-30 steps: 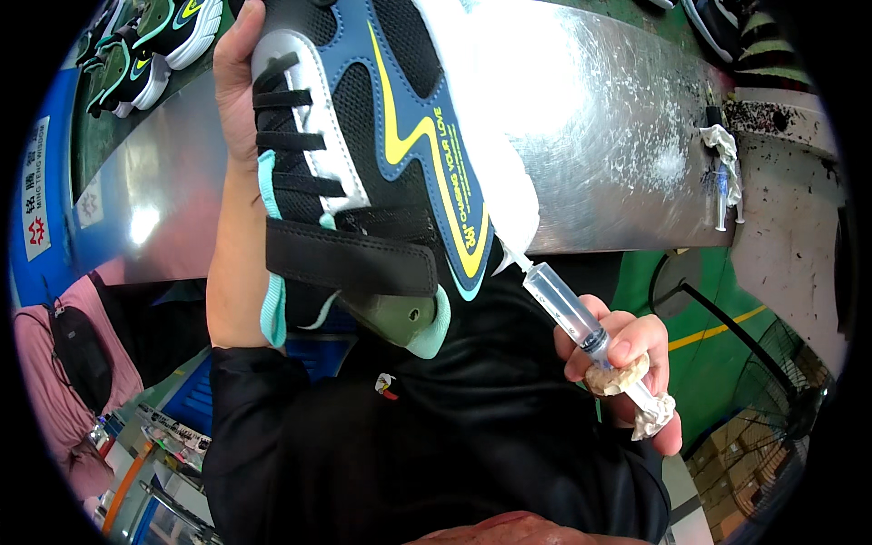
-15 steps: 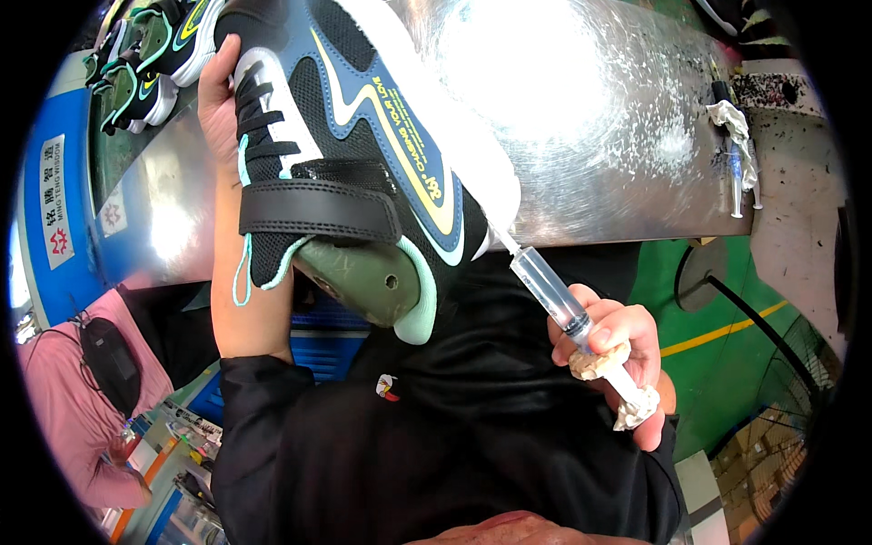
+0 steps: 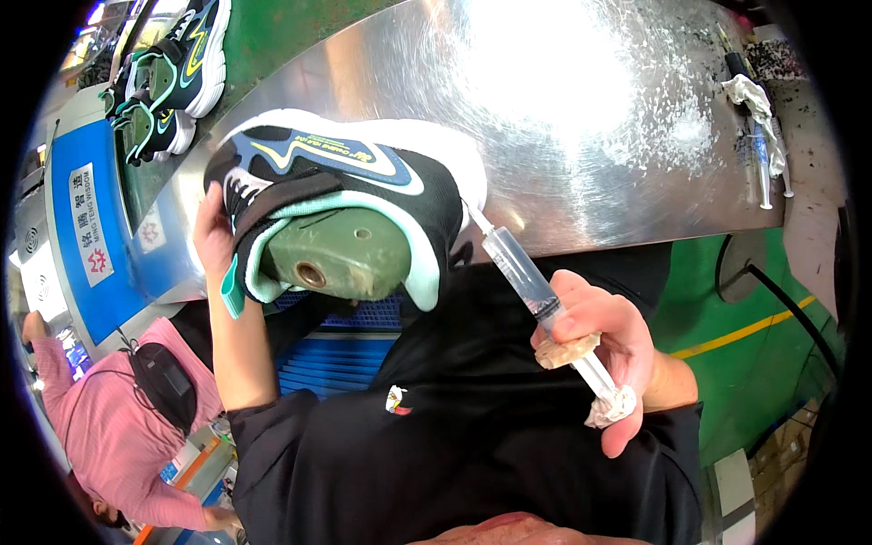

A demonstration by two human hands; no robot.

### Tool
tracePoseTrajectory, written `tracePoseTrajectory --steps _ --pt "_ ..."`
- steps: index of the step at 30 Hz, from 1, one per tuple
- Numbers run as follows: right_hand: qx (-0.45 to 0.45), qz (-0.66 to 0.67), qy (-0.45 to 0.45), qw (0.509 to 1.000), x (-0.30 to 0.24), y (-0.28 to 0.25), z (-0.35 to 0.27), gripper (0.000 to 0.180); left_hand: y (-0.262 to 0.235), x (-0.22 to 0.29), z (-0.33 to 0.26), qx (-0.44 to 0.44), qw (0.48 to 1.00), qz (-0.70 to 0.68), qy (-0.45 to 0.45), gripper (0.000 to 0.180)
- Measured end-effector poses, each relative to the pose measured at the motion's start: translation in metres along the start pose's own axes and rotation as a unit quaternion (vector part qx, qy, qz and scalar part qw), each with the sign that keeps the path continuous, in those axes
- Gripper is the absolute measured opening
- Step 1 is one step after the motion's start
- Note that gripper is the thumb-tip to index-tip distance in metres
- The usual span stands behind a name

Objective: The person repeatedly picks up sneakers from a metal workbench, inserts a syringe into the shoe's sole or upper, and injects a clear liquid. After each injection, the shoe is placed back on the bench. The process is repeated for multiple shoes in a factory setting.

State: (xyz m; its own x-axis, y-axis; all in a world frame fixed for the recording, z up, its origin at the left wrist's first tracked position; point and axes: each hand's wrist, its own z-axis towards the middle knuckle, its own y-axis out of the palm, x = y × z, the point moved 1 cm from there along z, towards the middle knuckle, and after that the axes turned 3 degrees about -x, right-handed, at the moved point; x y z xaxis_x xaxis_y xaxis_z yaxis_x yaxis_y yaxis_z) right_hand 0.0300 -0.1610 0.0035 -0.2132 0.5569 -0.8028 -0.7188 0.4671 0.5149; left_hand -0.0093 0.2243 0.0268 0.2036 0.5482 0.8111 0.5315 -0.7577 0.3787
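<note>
Head view – both hands grasping: left [image 3: 213, 238] sideways shoe [image 3: 350, 195], right [image 3: 604, 350] syringe [image 3: 527, 282] angled up-left

Shiny steel bench [image 3: 636, 136] under glare – green floor [image 3: 772, 309], yellow line [image 3: 727, 338].

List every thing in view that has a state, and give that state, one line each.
Shoe: on a green last, lying on its side, strap fastened, held up.
Left hand: gripping the shoe's toe end.
Syringe: tip at the shoe's heel edge, plunger drawn out.
Right hand: closed round the syringe.
Spare syringe: lying on the metal table.
Other shoes: resting on the green belt.
</note>
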Motion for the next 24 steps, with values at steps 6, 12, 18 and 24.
tracePoseTrajectory --steps 6,12,18,24 --pt "-0.048 -0.072 -0.001 0.996 0.006 -0.003 0.011 0.093 -0.021 -0.009 -0.037 -0.021 0.997 0.067 0.023 0.038" --pt "-0.045 -0.101 -0.009 0.994 0.007 0.003 0.013 0.092 -0.067 -0.023 -0.082 0.008 0.999 0.034 -0.009 0.044" --pt "-0.037 -0.122 -0.01 0.992 0.007 0.008 0.011 0.089 -0.041 -0.047 -0.115 -0.034 0.997 -0.038 -0.062 0.054" --pt "-0.021 -0.133 -0.02 0.991 0.005 0.011 0.01 0.087 0.012 -0.067 -0.126 -0.088 0.988 -0.067 -0.108 0.072"
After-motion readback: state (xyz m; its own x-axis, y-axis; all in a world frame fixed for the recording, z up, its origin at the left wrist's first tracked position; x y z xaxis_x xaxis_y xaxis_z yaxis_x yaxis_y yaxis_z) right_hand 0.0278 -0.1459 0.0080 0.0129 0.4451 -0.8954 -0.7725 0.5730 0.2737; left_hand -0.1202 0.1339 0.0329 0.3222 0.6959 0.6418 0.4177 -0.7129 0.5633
